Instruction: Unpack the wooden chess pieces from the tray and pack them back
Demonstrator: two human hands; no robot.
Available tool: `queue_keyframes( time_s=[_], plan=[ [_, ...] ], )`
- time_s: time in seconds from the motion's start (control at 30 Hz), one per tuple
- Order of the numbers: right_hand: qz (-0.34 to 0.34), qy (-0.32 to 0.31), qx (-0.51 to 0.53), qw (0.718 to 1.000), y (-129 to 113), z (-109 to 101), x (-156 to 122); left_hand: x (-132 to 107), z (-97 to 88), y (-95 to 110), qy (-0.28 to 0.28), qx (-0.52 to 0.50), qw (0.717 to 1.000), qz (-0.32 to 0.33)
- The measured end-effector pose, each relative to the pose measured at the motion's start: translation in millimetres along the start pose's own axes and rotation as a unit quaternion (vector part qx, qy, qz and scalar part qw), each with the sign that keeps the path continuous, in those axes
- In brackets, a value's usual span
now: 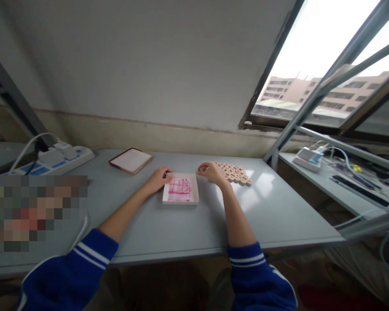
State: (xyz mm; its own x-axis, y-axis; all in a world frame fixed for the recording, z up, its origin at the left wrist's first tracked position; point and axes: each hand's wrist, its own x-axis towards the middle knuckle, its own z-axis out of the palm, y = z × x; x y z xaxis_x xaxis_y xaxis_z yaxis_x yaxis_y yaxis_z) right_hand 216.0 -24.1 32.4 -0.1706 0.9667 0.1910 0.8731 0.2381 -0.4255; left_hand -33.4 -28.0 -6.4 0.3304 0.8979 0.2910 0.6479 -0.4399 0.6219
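Note:
A shallow white box (pixel 180 201) lies flat on the desk, its inner face marked with a pink hand-drawn grid. My left hand (pixel 158 179) grips its upper left corner, thumb over the rim; a small dark spot shows between the fingers, too small to make out. To the right of the box, my right hand (pixel 212 172) pinches a pale round wooden chess piece (pixel 199 172) near the box's upper right corner. Beyond that hand, several more round wooden chess pieces (pixel 236 172) lie side by side in rows, partly hidden by it.
A shallow tray-like lid (pixel 131 160) with a dark red edge lies at the back left of the grey desk (pixel 188 233). Power strips (pixel 60 160) with plugs and cables stand at the far left. Metal frame posts rise on both sides, and a second desk (pixel 330 185) holds electronics.

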Motion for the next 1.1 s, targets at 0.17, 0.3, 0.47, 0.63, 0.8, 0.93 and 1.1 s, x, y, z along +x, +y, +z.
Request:
queue_keyframes(
  time_s=[0.17,0.3,0.47,0.63,0.8,0.93,1.1],
  plan=[
    [-0.130,-0.026,0.084,0.988,-32.4,16.1,1.1,0.6,0.5,1.2,0.004,0.007,1.000,0.007],
    [-0.192,-0.029,-0.021,0.981,-54.5,33.2,-5.5,0.3,0.4,2.8,0.011,0.013,1.000,0.007],
    [-0.204,-0.027,-0.070,0.976,-59.0,38.6,-9.9,1.3,2.5,0.1,0.012,0.003,1.000,0.002],
    [-0.193,-0.013,-0.085,0.977,-57.7,37.2,-8.9,2.4,5.4,-1.6,0.018,-0.008,1.000,0.007],
    [-0.189,0.008,-0.059,0.980,-48.8,26.1,-5.4,0.5,9.3,2.9,0.006,-0.012,1.000,-0.012],
    [-0.081,0.064,-0.102,0.989,-14.6,10.5,-2.3,-2.5,11.5,8.2,0.002,0.022,0.999,-0.048],
    [0.062,0.074,-0.226,0.969,17.0,6.9,-3.7,-2.1,11.6,9.5,0.005,0.032,0.998,-0.051]
  ],
)
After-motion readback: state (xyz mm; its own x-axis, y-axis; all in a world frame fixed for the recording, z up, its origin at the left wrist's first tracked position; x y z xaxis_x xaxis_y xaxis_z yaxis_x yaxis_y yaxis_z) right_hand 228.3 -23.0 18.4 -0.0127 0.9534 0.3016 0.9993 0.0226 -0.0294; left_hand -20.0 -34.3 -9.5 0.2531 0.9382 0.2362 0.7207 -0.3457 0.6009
